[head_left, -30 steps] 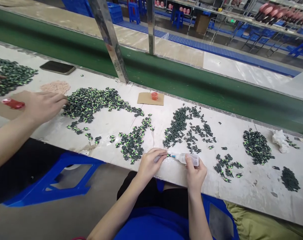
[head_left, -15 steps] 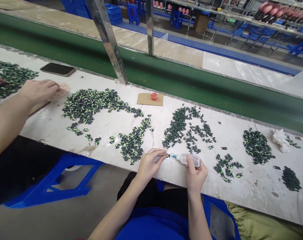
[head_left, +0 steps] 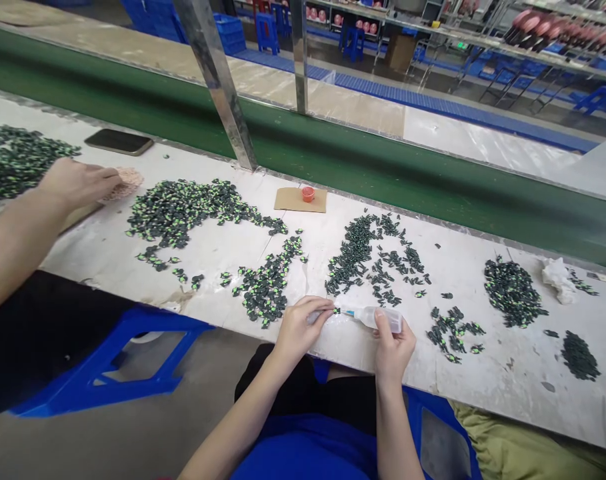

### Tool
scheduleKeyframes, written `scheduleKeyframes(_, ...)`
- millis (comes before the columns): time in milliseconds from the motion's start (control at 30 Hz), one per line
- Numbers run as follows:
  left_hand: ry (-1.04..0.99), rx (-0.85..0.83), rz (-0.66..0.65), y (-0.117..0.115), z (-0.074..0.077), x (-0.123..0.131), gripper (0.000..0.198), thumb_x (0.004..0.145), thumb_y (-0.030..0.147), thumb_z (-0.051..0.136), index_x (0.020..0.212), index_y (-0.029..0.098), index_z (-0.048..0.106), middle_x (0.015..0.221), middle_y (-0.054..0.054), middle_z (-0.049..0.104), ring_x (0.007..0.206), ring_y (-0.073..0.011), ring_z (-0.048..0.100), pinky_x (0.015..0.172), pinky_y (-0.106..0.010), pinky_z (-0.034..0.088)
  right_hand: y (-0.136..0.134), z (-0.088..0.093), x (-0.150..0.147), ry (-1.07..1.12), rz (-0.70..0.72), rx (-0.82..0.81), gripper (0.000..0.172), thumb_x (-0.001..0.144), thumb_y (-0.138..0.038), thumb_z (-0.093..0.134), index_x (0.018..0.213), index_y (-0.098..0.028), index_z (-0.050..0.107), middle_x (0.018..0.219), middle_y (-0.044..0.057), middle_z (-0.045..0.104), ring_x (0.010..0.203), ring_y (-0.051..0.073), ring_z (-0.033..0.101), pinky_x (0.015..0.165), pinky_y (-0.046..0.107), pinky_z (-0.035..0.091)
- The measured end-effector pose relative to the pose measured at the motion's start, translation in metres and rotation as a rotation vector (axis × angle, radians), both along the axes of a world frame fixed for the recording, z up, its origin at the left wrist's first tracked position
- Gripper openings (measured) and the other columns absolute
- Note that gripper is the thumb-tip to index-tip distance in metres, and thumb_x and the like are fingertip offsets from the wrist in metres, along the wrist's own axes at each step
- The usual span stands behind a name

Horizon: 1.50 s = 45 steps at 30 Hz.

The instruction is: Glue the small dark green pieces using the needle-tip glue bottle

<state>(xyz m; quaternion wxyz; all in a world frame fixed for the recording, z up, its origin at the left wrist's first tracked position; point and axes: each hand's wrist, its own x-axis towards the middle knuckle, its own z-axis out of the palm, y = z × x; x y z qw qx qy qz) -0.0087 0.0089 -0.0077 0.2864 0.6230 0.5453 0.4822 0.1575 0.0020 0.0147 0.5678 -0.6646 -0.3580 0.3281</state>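
Note:
My left hand [head_left: 307,323] is closed at the table's near side, pinching a small dark green part [head_left: 337,311] at its fingertips. In my right hand [head_left: 393,340] lies a clear squeeze bottle [head_left: 370,317] with a blue-based needle tip, held sideways. The tip points left at the small part, close to it; whether they touch I cannot tell. Left of my hands spreads a pile of dark parts with bright green marks [head_left: 265,290]. Beyond them is a heap of thin dark green pieces [head_left: 355,250]. Some joined parts [head_left: 455,333] lie right of the bottle.
A red-capped tub [head_left: 308,194] stands on cardboard [head_left: 287,199]. At left, a co-worker's hand [head_left: 77,181] is over pinkish pieces [head_left: 127,181], near a phone [head_left: 119,141]. A metal post [head_left: 223,93] rises at the table's back edge. More dark heaps [head_left: 513,293] and crumpled tissue [head_left: 559,279] lie right.
My hands, the bottle and the small part keep nearly the same position. The view has shifted slightly. At far left, the co-worker's second hand has gone out of view.

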Motion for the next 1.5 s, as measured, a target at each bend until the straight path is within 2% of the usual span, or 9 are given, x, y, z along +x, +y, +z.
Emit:
scheduleKeyframes(100, 0.002, 0.001, -0.018, 0.0, 0.0, -0.001, 0.01, 0.084, 0.022, 0.063, 0.086, 0.02, 0.073, 0.087, -0.005, 0.075, 0.08, -0.0181, 0.072, 0.076, -0.029, 0.061, -0.002, -0.003, 0.003, 0.071, -0.023, 0.074, 0.035, 0.068, -0.046, 0.071, 0.081, -0.015, 0.061, 0.07, 0.003, 0.067, 0.062, 0.018, 0.061, 0.056, 0.029, 0.049)
scheduleKeyframes(233, 0.009, 0.018, -0.036, 0.0, 0.0, -0.003, 0.011, 0.084, 0.021, 0.063, 0.088, 0.02, 0.072, 0.089, -0.006, 0.074, 0.082, -0.0184, 0.072, 0.079, -0.03, 0.06, -0.003, -0.005, -0.006, -0.026, 0.131, 0.124, 0.038, 0.062, -0.035, 0.079, 0.086, -0.02, 0.053, 0.085, 0.006, 0.072, 0.082, 0.023, 0.069, 0.076, 0.038, 0.055)
scheduleKeyframes(433, 0.055, 0.079, -0.057, -0.002, -0.001, -0.004, 0.01, 0.084, 0.02, 0.062, 0.089, 0.02, 0.071, 0.088, -0.006, 0.074, 0.081, -0.0176, 0.071, 0.078, -0.029, 0.059, 0.003, -0.011, -0.02, -0.082, 0.316, 0.085, 0.037, 0.068, -0.029, 0.074, 0.088, -0.024, 0.045, 0.106, 0.01, 0.071, 0.103, 0.025, 0.067, 0.09, 0.043, 0.053)
scheduleKeyframes(533, 0.084, 0.091, -0.071, -0.002, 0.001, -0.005, 0.011, 0.084, 0.021, 0.061, 0.09, 0.02, 0.07, 0.088, -0.006, 0.073, 0.081, -0.0178, 0.07, 0.077, -0.029, 0.058, 0.001, -0.009, -0.001, -0.156, 0.381, 0.094, 0.035, 0.071, -0.029, 0.07, 0.098, -0.024, 0.048, 0.114, 0.009, 0.068, 0.1, 0.023, 0.067, 0.086, 0.041, 0.055)
scheduleKeyframes(633, 0.114, 0.126, -0.081, -0.002, 0.003, -0.004, 0.011, 0.086, 0.021, 0.06, 0.09, 0.02, 0.07, 0.088, -0.005, 0.073, 0.083, -0.0186, 0.069, 0.077, -0.031, 0.058, 0.001, 0.0, 0.033, -0.472, 0.356, 0.117, 0.029, 0.081, -0.027, 0.059, 0.109, -0.024, 0.057, 0.116, 0.009, 0.066, 0.102, 0.025, 0.063, 0.085, 0.044, 0.053)
scheduleKeyframes(800, 0.196, 0.212, -0.014, -0.003, 0.002, -0.001, 0.012, 0.086, 0.025, 0.062, 0.094, 0.021, 0.07, 0.095, -0.007, 0.072, 0.093, -0.0221, 0.064, 0.082, -0.037, 0.055, 0.023, 0.004, 0.072, -0.85, 0.24, 0.033, 0.019, 0.078, -0.026, 0.062, 0.093, -0.023, 0.073, 0.097, 0.01, 0.068, 0.094, 0.03, 0.053, 0.086, 0.05, 0.045)
scheduleKeyframes(1100, 0.19, 0.252, -0.033, 0.0, -0.006, 0.001, 0.01, 0.086, 0.022, 0.061, 0.084, 0.021, 0.071, 0.096, -0.007, 0.07, 0.096, -0.0224, 0.06, 0.082, -0.038, 0.054, 0.037, 0.002, 0.071, -0.715, 0.227, -0.018, 0.022, 0.078, -0.04, 0.064, 0.075, -0.021, 0.074, 0.082, 0.011, 0.072, 0.089, 0.03, 0.056, 0.082, 0.046, 0.045)
scheduleKeyframes(1267, 0.022, 0.126, -0.05, -0.005, 0.005, 0.0, 0.01, 0.087, 0.021, 0.059, 0.088, 0.02, 0.07, 0.088, -0.005, 0.072, 0.085, -0.019, 0.067, 0.077, -0.033, 0.056, 0.022, 0.004, 0.061, -0.412, 0.17, 0.038, 0.031, 0.077, -0.048, 0.063, 0.08, -0.02, 0.075, 0.088, 0.01, 0.075, 0.079, 0.026, 0.068, 0.077, 0.042, 0.053)
scheduleKeyframes(1500, -0.134, 0.04, -0.029, -0.02, 0.023, 0.012, 0.008, 0.085, 0.022, 0.062, 0.086, 0.02, 0.07, 0.085, -0.005, 0.071, 0.082, -0.0182, 0.069, 0.073, -0.028, 0.057, -0.005, 0.017, 0.043, -0.306, 0.151, 0.052, 0.03, 0.079, -0.044, 0.063, 0.09, -0.019, 0.076, 0.091, 0.01, 0.075, 0.084, 0.025, 0.07, 0.08, 0.041, 0.056)
